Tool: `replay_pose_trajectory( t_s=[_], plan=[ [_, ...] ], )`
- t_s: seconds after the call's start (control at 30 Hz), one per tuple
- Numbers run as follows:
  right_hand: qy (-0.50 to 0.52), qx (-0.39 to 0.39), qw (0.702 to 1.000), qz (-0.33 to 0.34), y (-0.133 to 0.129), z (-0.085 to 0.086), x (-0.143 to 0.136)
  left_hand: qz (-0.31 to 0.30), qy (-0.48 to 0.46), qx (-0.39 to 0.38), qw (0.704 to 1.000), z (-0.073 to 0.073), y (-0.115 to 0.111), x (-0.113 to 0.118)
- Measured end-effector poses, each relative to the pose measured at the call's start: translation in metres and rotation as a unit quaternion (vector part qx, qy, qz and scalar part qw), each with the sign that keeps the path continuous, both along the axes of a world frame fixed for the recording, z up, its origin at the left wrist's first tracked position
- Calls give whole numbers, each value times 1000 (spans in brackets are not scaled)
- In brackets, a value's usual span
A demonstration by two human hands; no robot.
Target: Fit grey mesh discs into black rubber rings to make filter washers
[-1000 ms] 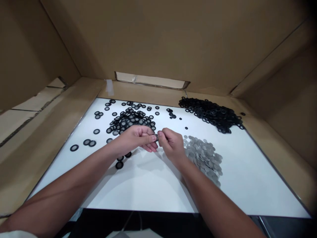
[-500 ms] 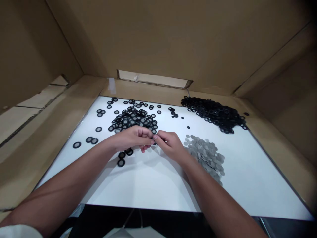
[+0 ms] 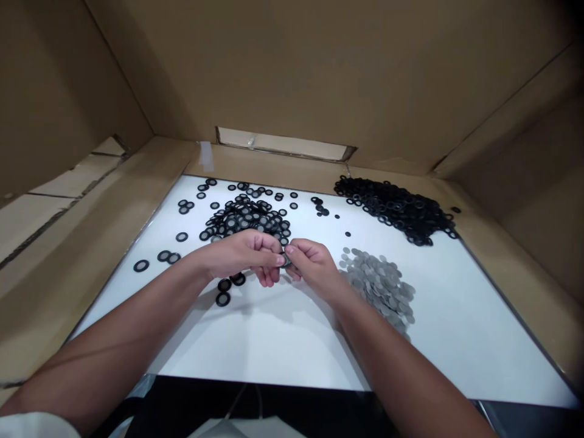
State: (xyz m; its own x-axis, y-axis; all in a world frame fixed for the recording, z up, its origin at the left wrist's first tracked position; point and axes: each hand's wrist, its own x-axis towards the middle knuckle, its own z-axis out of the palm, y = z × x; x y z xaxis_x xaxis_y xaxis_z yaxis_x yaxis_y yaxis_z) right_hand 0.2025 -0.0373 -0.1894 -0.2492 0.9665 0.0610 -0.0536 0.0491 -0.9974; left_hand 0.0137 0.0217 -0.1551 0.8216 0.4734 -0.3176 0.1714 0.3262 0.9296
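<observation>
Between both thumbs and fingertips is a small black ring (image 3: 286, 260) with a grey centre, mostly covered by the fingers. My left hand (image 3: 255, 255) pinches its left side, fingers curled. My right hand (image 3: 312, 264) is closed on its right side, thumb pressed against it. Just behind the hands lies a heap of black rings with grey discs in them (image 3: 246, 216). Right of my right hand spreads a pile of loose grey mesh-like discs (image 3: 378, 286). A few ringed discs (image 3: 223, 298) rest on the white surface below my left wrist.
A large heap of plain black rings (image 3: 396, 207) sits at the back right. Small black pieces (image 3: 320, 207) lie between the heaps. More ringed discs (image 3: 141, 266) are scattered at the left. Cardboard walls (image 3: 283, 73) enclose the white board (image 3: 479, 340) at the back and sides.
The fingers have shifted around the ring, and more of it shows between the thumbs. My right hand's lower fingers have come into view beneath it. The heaps look the same.
</observation>
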Motion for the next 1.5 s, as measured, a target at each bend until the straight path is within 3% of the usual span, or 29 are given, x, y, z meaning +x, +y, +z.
replay_pose_trajectory(
  t_s=[0.27, 0.5, 0.63, 0.8, 0.97, 1.07, 1.13, 1.27, 1.5],
  plan=[
    [-162, 101, 981, -30, 0, 8, 6, 0, -6, 0, 1000, 0, 0, 0],
    [-162, 86, 982, -35, 3, 4, 6, 28, 6, 9, 1000, -5, -2, 6],
    [-106, 54, 993, -24, 1, 2, 4, 28, -5, 11, 1000, -5, -2, 6],
    [77, -39, 996, -26, -2, 1, -10, 10, -20, 17, 1000, -1, -1, 3],
    [134, -46, 988, -66, -2, 0, -19, 14, -26, 13, 999, 6, -2, 1],
    [89, -16, 993, -75, -4, 1, -15, 27, -12, 22, 999, 8, -3, 0],
    [2, 35, 996, -82, -5, 3, -9, 35, 1, 38, 999, 10, -3, 0],
    [-162, 139, 971, -106, -7, 6, -1, 51, 25, 83, 995, 12, -6, 3],
    [-188, 134, 966, -116, -2, 3, 2, 118, -28, 144, 982, -1, -7, 12]
  ],
)
